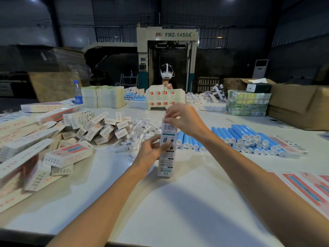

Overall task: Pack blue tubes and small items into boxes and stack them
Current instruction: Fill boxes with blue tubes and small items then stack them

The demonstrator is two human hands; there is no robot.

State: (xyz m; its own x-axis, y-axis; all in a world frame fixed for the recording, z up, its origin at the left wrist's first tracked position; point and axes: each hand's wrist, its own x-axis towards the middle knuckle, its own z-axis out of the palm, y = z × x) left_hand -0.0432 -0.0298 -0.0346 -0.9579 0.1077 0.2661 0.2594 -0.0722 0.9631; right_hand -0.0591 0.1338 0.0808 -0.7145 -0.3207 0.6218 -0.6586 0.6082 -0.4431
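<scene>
upright box (167,150) gripped mid-body by left hand (151,151), right hand (181,118) pinching its top.

The tall machine (167,40) at the back of the hall carries the only marking that reads cleanly: "FMZ-1450A" in dark capitals across its pale header panel. Just left of it is a small red logo (158,34) whose letters cannot be made out. The white carton (166,154) standing upright in the foreground shows a barcode (167,127) near its top, a teal band below it, two dark icons and blocks of fine print. All of its wording is too blurred to read. The heaped cartons (106,130) on the left bear rows of small dark symbols and red characters, none legible. The water bottle (78,93) has a blue label, unreadable.
</scene>
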